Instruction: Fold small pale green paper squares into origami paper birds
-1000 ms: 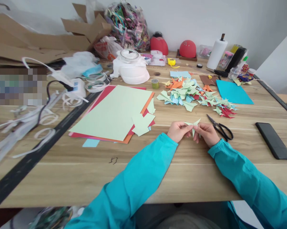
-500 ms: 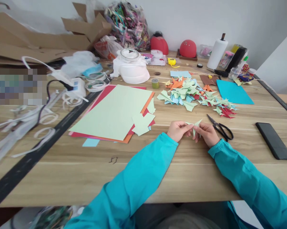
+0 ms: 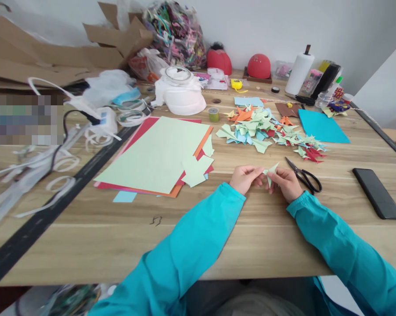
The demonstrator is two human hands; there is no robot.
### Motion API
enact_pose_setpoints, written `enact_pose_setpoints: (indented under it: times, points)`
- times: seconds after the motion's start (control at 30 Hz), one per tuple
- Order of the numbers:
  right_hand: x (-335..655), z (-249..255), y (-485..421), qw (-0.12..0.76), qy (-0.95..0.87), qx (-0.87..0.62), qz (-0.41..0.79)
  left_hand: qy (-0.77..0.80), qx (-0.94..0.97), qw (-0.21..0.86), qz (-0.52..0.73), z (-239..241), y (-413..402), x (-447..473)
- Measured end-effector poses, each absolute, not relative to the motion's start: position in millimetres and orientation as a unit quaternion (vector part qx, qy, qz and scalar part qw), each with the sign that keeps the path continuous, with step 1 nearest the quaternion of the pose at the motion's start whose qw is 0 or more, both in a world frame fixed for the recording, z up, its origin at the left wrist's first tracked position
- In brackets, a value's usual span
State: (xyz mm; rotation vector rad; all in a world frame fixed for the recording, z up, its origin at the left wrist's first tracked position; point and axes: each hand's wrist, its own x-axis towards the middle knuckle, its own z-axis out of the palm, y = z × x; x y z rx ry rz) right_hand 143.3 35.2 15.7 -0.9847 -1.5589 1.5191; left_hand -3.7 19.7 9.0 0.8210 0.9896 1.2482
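Between my two hands is a pale green folded paper crane [image 3: 271, 173] with pointed ends. My left hand [image 3: 246, 179] pinches its left end between thumb and fingers. On the other side, my right hand [image 3: 286, 182] grips its body, and the fingers hide part of the folds. Black-handled scissors [image 3: 305, 176] lie beside my right hand, blades toward the back left. Behind my hands spreads a pile of folded paper cranes [image 3: 255, 125] in green, blue, orange and red.
To the left lies a stack of coloured paper sheets [image 3: 155, 153], with cut green pieces [image 3: 196, 171] at its right edge. A black phone [image 3: 378, 193] rests at the right. Turquoise paper [image 3: 323, 126], a thread spool [image 3: 214, 114] and a white cap [image 3: 181, 94] stand farther back.
My left fingers have shifted slightly on the left end of the paper crane, covering more of its tip. My right hand keeps its grip, nearly in the same place.
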Motion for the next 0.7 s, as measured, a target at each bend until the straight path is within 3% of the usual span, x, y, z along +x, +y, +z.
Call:
enact_pose_setpoints:
  times: [0.37,0.7]
  points:
    - [147,10,39,0.396,-0.547,-0.374,0.636,0.443,0.426,0.609,0.502,6,19,-6]
    - [156,11,47,0.305,-0.583,-0.354,0.665,0.399,0.533,0.667,0.333,18,20,-16]
